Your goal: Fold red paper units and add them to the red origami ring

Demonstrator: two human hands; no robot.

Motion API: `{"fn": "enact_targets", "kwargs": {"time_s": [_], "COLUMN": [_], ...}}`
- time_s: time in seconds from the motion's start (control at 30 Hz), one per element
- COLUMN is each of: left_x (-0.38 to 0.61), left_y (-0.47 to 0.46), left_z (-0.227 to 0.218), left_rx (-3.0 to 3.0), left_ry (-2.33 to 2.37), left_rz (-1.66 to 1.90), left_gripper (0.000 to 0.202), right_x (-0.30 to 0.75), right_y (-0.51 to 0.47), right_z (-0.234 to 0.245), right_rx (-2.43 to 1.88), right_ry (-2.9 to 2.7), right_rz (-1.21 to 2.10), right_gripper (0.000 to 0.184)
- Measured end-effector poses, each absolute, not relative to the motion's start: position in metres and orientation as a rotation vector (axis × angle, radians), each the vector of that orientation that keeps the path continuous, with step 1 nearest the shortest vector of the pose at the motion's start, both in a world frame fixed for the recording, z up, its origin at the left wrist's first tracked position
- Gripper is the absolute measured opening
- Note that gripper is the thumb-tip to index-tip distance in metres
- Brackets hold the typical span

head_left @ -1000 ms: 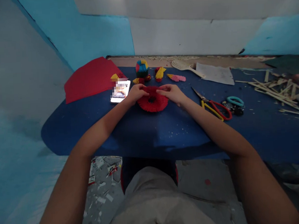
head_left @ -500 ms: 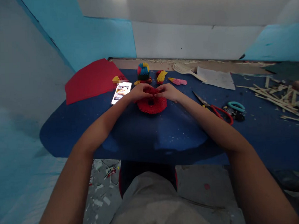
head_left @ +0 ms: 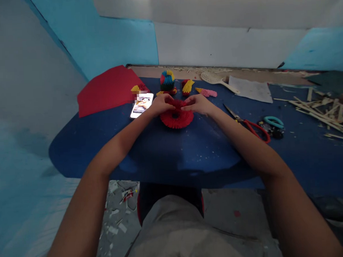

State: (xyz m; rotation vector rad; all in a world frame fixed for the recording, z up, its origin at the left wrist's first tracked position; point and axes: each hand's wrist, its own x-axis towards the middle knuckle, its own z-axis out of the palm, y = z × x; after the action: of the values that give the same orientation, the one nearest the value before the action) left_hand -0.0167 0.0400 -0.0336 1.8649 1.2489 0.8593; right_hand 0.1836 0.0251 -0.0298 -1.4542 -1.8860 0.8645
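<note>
A round red ring of folded paper pieces (head_left: 177, 121), spiky at its rim and dark at its centre, lies on the blue table in front of me. My left hand (head_left: 163, 104) grips its far left side with curled fingers. On the far right side my right hand (head_left: 198, 104) holds the same ring between thumb and fingers. The fingertips of both hands are partly hidden in the red paper. Just left of my left hand, a lit phone (head_left: 142, 105) rests on the table, partly propped against small paper pieces.
Behind the ring stand a multicoloured folded-paper cylinder (head_left: 167, 81), a yellow-and-red piece (head_left: 188, 87) and a pink-and-yellow piece (head_left: 206, 92). Red card (head_left: 107, 91) lies left. To the right are red-handled scissors (head_left: 256, 129), a white hairbrush (head_left: 215, 79), white paper (head_left: 251, 89) and several thin wooden sticks (head_left: 321, 112).
My right hand's fingers have spread slightly and drawn a little away from my left hand along the ring. The whole view has shifted slightly.
</note>
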Motion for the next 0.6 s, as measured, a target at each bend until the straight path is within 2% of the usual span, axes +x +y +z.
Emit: {"fn": "enact_targets", "kwargs": {"time_s": [0.17, 0.4, 0.5, 0.6], "left_x": [-0.016, -0.017, -0.018, -0.019], "left_y": [0.039, 0.039, 0.038, 0.036], "left_z": [-0.034, -0.032, -0.028, -0.026], "left_rx": [1.865, 1.911, 1.89, 1.91], "left_ry": [1.319, 1.297, 1.273, 1.337], "left_rz": [0.84, 0.783, 0.745, 0.762], "left_gripper": [0.023, 0.031, 0.031, 0.025], "right_x": [0.181, 0.168, 0.174, 0.185], "right_y": [0.028, 0.037, 0.036, 0.036], "right_z": [-0.02, -0.014, -0.02, -0.027], "right_rx": [-1.563, -1.561, -1.492, -1.414], "right_ry": [-1.963, -2.231, -2.176, -2.068], "right_rz": [0.832, 0.423, 0.528, 0.648], "right_gripper": [0.01, 0.014, 0.014, 0.024]}}
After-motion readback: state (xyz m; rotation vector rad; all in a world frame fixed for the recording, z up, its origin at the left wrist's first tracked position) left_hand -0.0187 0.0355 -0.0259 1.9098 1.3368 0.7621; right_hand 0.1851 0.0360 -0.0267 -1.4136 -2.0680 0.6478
